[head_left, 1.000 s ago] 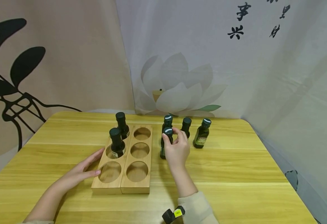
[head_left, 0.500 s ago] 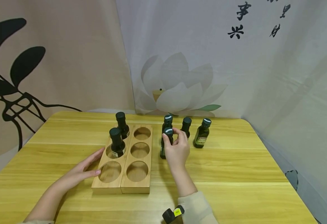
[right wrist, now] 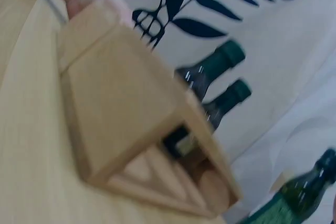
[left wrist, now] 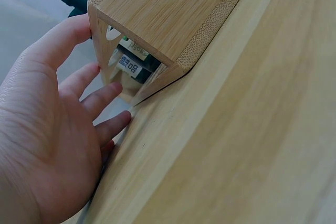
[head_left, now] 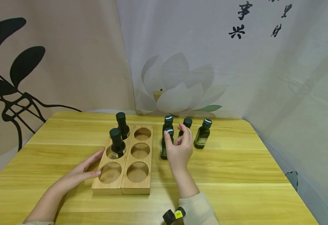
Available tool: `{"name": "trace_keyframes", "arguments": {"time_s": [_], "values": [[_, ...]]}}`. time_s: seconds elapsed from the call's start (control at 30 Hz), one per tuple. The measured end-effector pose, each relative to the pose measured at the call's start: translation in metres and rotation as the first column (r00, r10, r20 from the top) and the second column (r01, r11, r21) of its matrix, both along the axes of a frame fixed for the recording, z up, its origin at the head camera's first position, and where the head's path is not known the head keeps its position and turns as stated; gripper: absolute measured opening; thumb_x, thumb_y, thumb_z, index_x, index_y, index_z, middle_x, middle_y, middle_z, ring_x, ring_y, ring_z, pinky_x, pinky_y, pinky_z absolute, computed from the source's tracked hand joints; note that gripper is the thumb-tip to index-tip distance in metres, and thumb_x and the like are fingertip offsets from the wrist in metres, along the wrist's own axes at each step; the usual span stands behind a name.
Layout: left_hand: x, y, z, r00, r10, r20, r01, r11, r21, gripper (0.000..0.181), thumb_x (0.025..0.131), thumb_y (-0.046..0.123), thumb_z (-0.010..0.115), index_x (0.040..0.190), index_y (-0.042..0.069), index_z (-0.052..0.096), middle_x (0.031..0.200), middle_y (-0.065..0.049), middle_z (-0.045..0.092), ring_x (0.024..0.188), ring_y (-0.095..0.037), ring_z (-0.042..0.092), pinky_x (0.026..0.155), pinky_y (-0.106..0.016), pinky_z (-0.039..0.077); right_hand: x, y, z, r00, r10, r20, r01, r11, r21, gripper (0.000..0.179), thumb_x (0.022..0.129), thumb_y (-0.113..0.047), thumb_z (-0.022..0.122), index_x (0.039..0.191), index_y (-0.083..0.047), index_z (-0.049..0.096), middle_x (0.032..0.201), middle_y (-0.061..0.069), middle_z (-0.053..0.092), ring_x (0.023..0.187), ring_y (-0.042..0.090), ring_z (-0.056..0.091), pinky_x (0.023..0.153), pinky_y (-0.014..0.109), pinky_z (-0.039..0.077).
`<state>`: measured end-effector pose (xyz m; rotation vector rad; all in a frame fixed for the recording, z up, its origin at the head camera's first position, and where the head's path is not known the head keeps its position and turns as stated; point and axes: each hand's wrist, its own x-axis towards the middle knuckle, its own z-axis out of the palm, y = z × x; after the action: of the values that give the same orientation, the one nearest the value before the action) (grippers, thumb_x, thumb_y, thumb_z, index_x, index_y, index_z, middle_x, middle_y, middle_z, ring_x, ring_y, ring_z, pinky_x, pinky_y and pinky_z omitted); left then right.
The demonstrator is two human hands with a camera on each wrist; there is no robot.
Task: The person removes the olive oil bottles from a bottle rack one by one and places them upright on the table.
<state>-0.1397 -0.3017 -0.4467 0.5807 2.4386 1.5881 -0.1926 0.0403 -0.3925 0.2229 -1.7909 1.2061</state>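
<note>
A wooden bottle rack [head_left: 135, 191], made of two joined blocks with round holes, stands on the table. Two dark capped bottles, a nearer one [head_left: 118, 147] and a farther one [head_left: 123, 128], are upright in its left row. My left hand [head_left: 75, 175] rests along the rack's left side, thumb at the top edge; the left wrist view shows its fingers loosely extended [left wrist: 58, 114]. My right hand [head_left: 179, 153] is beside a small green bottle [head_left: 164, 150] right of the rack. Its thumb is near the cap and its forefinger stands away from it.
Behind that bottle stands another green bottle [head_left: 168, 121]. A dark bottle [head_left: 187, 122] is partly hidden by my right hand, and a labelled green bottle [head_left: 201, 137] stands farther right. A printed cloth [head_left: 180, 37] hangs behind the table's far edge.
My right hand has let go of the green bottle's cap: its fingers have spread and moved slightly right. The bottle stands where it was. The left hand and the rack have not moved.
</note>
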Motion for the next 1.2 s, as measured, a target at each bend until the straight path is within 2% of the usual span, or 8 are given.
{"name": "trace_keyframes", "arguments": {"time_s": [0.13, 0.27, 0.43, 0.63, 0.83, 1.0, 1.1, 1.2], "values": [[0.001, 0.001, 0.001, 1.000, 0.000, 0.000, 0.000, 1.000, 0.002, 0.073, 0.094, 0.007, 0.056, 0.155, 0.018, 0.017, 0.155, -0.023, 0.015, 0.134, -0.047, 0.014, 0.098, -0.075, 0.012, 0.007, -0.007, 0.015, 0.993, 0.087, -0.077, -0.088, 0.996, -0.019, 0.037, 0.082, -0.013, 0.077, 0.114, -0.002, 0.063, 0.100, 0.013, 0.060, 0.051, 0.008, 0.037, 0.046, 0.021, 0.035], [0.001, 0.002, 0.001, 1.000, 0.000, 0.001, 0.000, 1.000, 0.006, 0.073, 0.094, 0.007, 0.056, 0.155, 0.016, 0.017, 0.155, -0.024, 0.015, 0.135, -0.048, 0.014, 0.097, -0.075, 0.012, 0.014, -0.017, 0.024, 0.973, 0.209, -0.095, -0.212, 0.977, -0.023, 0.032, 0.081, -0.007, 0.077, 0.110, -0.002, 0.065, 0.097, 0.013, 0.061, 0.049, 0.009, 0.037, 0.043, 0.020, 0.033], [0.000, 0.001, -0.001, 1.000, 0.002, 0.005, -0.002, 1.000, 0.007, 0.073, 0.094, 0.008, 0.057, 0.155, 0.015, 0.017, 0.155, -0.024, 0.015, 0.135, -0.048, 0.013, 0.097, -0.075, 0.012, 0.025, -0.036, 0.029, 0.949, 0.314, -0.019, -0.314, 0.949, 0.017, 0.035, 0.081, -0.011, 0.078, 0.112, -0.002, 0.065, 0.103, 0.010, 0.063, 0.051, 0.010, 0.041, 0.044, 0.021, 0.038], [0.000, -0.001, -0.001, 1.000, 0.004, 0.005, -0.004, 1.000, 0.006, 0.073, 0.094, 0.008, 0.057, 0.155, 0.018, 0.017, 0.155, -0.024, 0.016, 0.135, -0.047, 0.014, 0.097, -0.076, 0.013, 0.030, -0.064, 0.028, 0.910, 0.388, 0.147, -0.402, 0.912, 0.077, 0.039, 0.083, -0.023, 0.077, 0.115, -0.004, 0.066, 0.108, 0.003, 0.064, 0.054, 0.007, 0.046, 0.047, 0.018, 0.042], [0.001, 0.000, 0.000, 1.000, 0.010, 0.010, -0.009, 1.000, -0.005, 0.073, 0.094, 0.008, 0.057, 0.155, 0.018, 0.018, 0.155, -0.021, 0.018, 0.135, -0.044, 0.016, 0.098, -0.074, 0.015, 0.022, -0.086, 0.025, 0.860, 0.400, 0.318, -0.453, 0.885, 0.111, 0.045, 0.082, -0.034, 0.076, 0.118, -0.009, 0.066, 0.108, -0.002, 0.063, 0.056, 0.003, 0.048, 0.050, 0.015, 0.044], [0.000, -0.001, 0.000, 1.000, 0.009, 0.024, -0.009, 1.000, -0.005, 0.072, 0.095, 0.009, 0.056, 0.155, 0.019, 0.018, 0.155, -0.020, 0.017, 0.135, -0.043, 0.016, 0.099, -0.073, 0.016, 0.017, -0.099, 0.027, 0.816, 0.365, 0.448, -0.465, 0.875, 0.133, 0.046, 0.083, -0.038, 0.075, 0.120, -0.013, 0.066, 0.109, -0.005, 0.063, 0.059, 0.003, 0.048, 0.051, 0.014, 0.042], [0.001, 0.000, 0.001, 1.000, 0.004, 0.025, -0.004, 1.000, -0.004, 0.072, 0.095, 0.009, 0.056, 0.155, 0.019, 0.017, 0.155, -0.021, 0.017, 0.135, -0.044, 0.015, 0.098, -0.073, 0.017, 0.016, -0.104, 0.027, 0.806, 0.352, 0.476, -0.465, 0.875, 0.139, 0.046, 0.082, -0.039, 0.075, 0.120, -0.014, 0.066, 0.109, -0.004, 0.063, 0.060, 0.001, 0.048, 0.050, 0.014, 0.042], [0.001, 0.000, 0.002, 1.000, -0.002, 0.027, 0.002, 1.000, -0.001, 0.072, 0.096, 0.009, 0.055, 0.155, 0.019, 0.016, 0.155, -0.022, 0.016, 0.135, -0.046, 0.014, 0.097, -0.075, 0.017, 0.013, -0.109, 0.025, 0.806, 0.347, 0.480, -0.462, 0.875, 0.143, 0.047, 0.082, -0.040, 0.075, 0.120, -0.015, 0.066, 0.108, -0.004, 0.064, 0.060, 0.001, 0.049, 0.050, 0.014, 0.042]]}}
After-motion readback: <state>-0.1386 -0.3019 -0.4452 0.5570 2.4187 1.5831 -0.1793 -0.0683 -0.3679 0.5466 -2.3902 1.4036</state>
